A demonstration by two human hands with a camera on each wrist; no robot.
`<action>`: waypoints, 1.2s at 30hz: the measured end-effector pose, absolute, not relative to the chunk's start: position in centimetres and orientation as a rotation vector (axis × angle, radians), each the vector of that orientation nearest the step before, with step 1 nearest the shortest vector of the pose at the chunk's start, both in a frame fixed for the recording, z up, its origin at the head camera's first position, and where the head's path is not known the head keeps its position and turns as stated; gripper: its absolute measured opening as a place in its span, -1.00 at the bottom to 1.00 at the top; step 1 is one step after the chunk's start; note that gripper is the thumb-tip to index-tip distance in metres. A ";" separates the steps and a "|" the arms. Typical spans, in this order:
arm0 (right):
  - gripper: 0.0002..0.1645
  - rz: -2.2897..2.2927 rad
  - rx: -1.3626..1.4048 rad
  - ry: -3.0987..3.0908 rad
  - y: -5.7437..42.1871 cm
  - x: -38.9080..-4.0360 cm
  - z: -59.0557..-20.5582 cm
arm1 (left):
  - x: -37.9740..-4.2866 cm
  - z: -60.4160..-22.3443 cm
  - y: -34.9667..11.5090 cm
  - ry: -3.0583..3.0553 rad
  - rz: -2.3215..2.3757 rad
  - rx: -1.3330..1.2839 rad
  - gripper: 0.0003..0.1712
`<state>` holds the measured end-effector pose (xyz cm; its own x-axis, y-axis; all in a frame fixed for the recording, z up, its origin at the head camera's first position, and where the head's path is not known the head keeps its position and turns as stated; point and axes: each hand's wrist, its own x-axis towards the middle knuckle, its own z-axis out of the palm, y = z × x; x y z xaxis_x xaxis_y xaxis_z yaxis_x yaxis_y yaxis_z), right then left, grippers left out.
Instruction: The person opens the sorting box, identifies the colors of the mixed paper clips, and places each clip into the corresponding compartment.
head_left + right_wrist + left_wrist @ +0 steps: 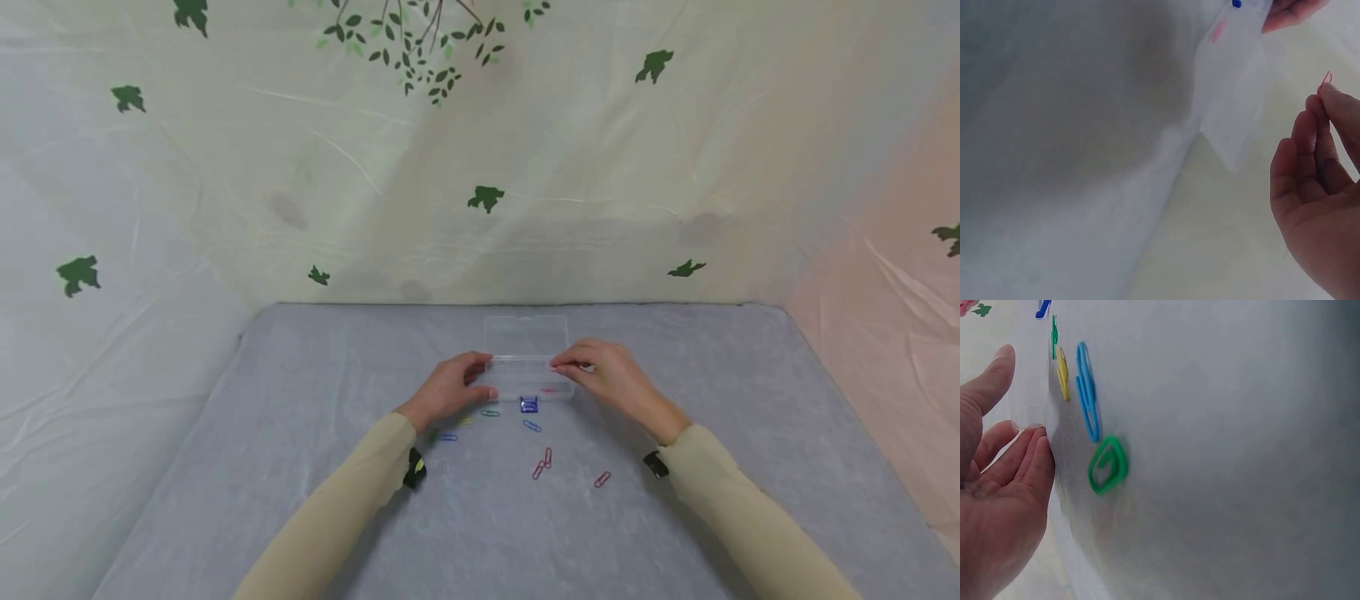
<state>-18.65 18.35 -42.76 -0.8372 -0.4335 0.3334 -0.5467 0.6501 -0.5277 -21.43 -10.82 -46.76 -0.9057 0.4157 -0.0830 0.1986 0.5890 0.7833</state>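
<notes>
A clear plastic box [513,390] stands on the grey cloth, its lid [527,335] raised at the back. My left hand [452,385] holds the box's left end, thumb at the front corner and fingers at the back. Over the box's right end, my right hand [609,377] pinches a pink paper clip [1327,77] between thumb and forefinger. Something pink [550,391] shows through the box's front wall on the right. Right in front of the box lies a dark blue clip [528,405].
A green paper clip [490,413], a yellow one [467,422] and a light blue one [448,437] lie near my left hand, with a green spiral clip [1108,465]. Another blue paper clip [532,426] and several red paper clips [602,479] lie closer to me.
</notes>
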 end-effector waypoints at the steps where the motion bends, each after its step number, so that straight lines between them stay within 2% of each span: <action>1: -0.83 0.950 0.812 -2.692 18.3 -18.8 -42.9 | -21.5 -46.8 -10.8 2.563 1.216 0.509 -0.26; 14: -0.86 0.847 0.914 -2.779 18.1 -19.9 -44.5 | -21.6 -47.0 -10.8 2.561 1.227 0.533 -0.26; 27: -0.88 0.723 0.875 -2.868 17.4 -19.6 -44.8 | -21.7 -47.0 -10.9 2.564 1.225 0.554 -0.26; 36: -0.81 0.701 0.840 -2.848 17.8 -18.5 -44.5 | -21.8 -47.2 -11.1 2.578 1.217 0.578 -0.27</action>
<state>-18.47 17.81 -44.52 -0.8445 -0.4924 0.2109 -0.5340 0.7431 -0.4034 -21.78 -11.11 -47.25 -0.8950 0.4442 -0.0409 0.2508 0.5768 0.7774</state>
